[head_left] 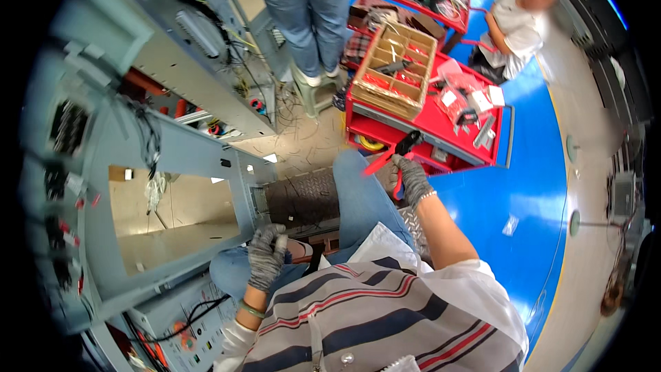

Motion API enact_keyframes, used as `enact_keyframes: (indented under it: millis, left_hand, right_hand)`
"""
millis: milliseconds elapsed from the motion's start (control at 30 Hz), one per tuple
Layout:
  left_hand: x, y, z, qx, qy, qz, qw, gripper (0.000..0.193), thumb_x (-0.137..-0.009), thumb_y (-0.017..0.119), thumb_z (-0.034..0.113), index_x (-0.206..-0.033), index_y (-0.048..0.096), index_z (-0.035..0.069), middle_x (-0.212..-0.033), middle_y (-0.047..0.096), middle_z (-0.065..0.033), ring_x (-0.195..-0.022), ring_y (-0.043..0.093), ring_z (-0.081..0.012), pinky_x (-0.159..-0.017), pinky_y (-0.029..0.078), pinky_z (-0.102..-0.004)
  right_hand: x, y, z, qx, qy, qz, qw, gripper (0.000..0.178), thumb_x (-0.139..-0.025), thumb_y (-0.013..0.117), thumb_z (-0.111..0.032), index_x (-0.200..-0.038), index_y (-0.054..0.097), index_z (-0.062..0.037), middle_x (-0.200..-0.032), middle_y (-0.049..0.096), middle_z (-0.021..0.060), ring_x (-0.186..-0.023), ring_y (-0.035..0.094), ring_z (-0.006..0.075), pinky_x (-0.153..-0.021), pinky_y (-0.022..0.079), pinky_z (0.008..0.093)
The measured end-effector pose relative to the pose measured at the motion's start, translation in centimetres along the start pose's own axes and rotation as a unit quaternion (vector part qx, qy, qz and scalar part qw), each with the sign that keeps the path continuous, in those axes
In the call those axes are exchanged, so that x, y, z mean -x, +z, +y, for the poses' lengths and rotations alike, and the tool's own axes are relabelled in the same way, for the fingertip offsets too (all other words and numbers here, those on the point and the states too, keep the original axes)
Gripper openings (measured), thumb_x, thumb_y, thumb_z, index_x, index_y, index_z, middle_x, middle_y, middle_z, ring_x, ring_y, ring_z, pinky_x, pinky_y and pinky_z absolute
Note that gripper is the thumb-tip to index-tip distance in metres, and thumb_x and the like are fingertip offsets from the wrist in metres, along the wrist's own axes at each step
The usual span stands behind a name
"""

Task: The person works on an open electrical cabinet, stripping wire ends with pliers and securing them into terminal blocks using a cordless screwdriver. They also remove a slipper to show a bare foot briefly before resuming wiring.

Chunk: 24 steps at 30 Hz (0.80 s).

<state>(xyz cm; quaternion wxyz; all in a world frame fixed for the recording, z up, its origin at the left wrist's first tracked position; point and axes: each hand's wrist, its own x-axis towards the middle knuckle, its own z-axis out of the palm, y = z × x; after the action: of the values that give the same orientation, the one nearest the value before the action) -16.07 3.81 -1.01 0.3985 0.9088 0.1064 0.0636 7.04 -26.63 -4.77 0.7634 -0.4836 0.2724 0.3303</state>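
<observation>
My right hand (pixel 412 180), in a grey knit glove, is closed on crimping pliers (pixel 383 161) with red handles and a black head. The handles are spread apart, and the head points up toward the red cart. My left hand (pixel 267 255), gloved the same way, is raised over my left thigh with its fingers curled in. Whatever the left fingers may hold is too small to make out. Left of that hand stands a grey-green metal cabinet frame (pixel 175 272) with a large rectangular opening.
A red tool cart (pixel 454 139) ahead carries a divided cardboard box (pixel 396 69) and bagged parts (pixel 463 93). One person (pixel 306 14) stands on a stool (pixel 315 96); another person (pixel 513 31) is at the far right. Wires hang inside the cabinets at left.
</observation>
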Motion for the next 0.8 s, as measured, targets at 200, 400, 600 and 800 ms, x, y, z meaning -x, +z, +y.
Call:
enact_keyframes:
  millis: [200,400,600,800]
  left_hand:
    - [3.0,5.0,-4.3,-0.064,-0.183,-0.161,0.968,0.024,-0.082,0.062,0.024,-0.098,0.064,0.006,-0.095,0.061,-0.0176,-0.084,0.060,-0.0331,-0.076,0.049,-0.0421]
    - [3.1,8.0,-7.5,-0.076,-0.261,-0.225,0.935,0.028,-0.082,0.062,0.028,-0.100,0.064,0.007,-0.097,0.062,-0.0178,-0.086,0.061,-0.0337,-0.076,0.048,-0.0436]
    - [3.0,8.7,-7.8,-0.114,-0.278,-0.233,0.925,0.025,-0.081,0.064,0.027,-0.092,0.065,0.004,-0.090,0.064,-0.0181,-0.084,0.062,-0.0307,-0.073,0.049,-0.0394]
    - [2.5,7.6,-7.1,-0.101,-0.322,-0.241,0.910,0.025,-0.082,0.063,0.027,-0.094,0.065,0.005,-0.091,0.064,-0.0178,-0.085,0.062,-0.0312,-0.074,0.049,-0.0396]
  right_hand:
    - [-8.1,-9.7,2.5,0.480,-0.286,0.302,0.772,0.041,-0.086,0.057,-0.033,-0.118,0.051,-0.0087,-0.069,0.061,0.0107,-0.057,0.058,0.0233,-0.053,0.045,0.0355]
    - [-8.3,-5.8,-5.5,0.652,-0.215,0.326,0.650,0.054,-0.088,0.046,-0.032,-0.133,0.036,-0.0033,-0.096,0.061,0.0236,-0.083,0.062,0.0372,-0.071,0.048,0.0475]
    - [-15.9,-3.1,-11.7,0.726,-0.178,0.299,0.593,0.052,-0.089,0.044,-0.026,-0.136,0.034,-0.0064,-0.102,0.060,0.0188,-0.086,0.063,0.0328,-0.074,0.050,0.0444]
    - [-22.3,-4.2,-13.3,0.796,-0.187,0.275,0.507,0.049,-0.083,0.053,-0.014,-0.131,0.046,-0.0177,-0.125,0.050,0.0135,-0.112,0.052,0.0297,-0.088,0.045,0.0408]
